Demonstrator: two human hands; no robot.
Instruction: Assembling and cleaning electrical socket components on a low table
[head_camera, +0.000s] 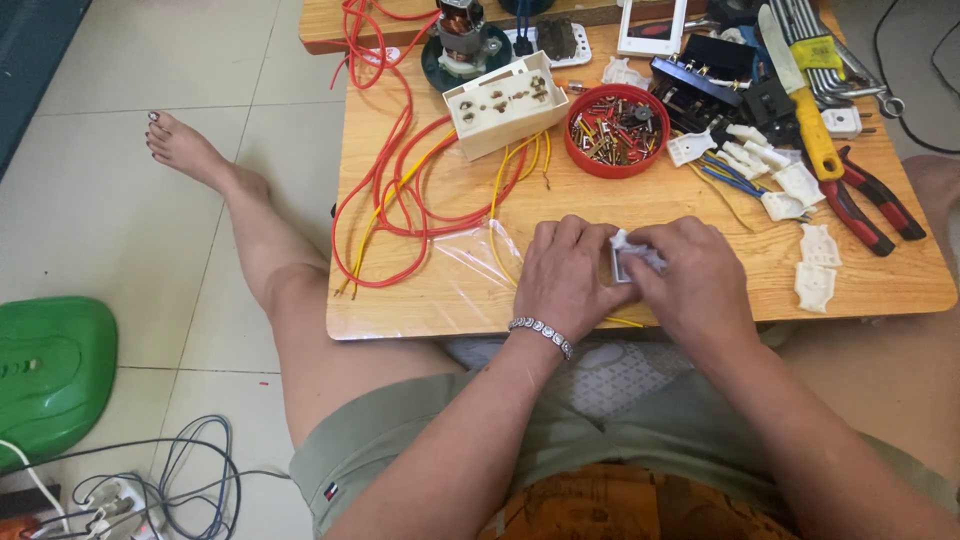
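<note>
White plastic part pinched between both hands — left hand, right hand; wooden table beneath

A low wooden table stands on a floor of pale tiles with thin grey joints. Even, soft light falls across both. At far left a dark teal edge borders the tiles. A second wooden surface sits beyond the table.

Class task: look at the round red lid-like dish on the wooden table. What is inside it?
The red dish holds a heap of small metal screws and bits. The pile covers its bottom, so anything beneath stays hidden.
</note>
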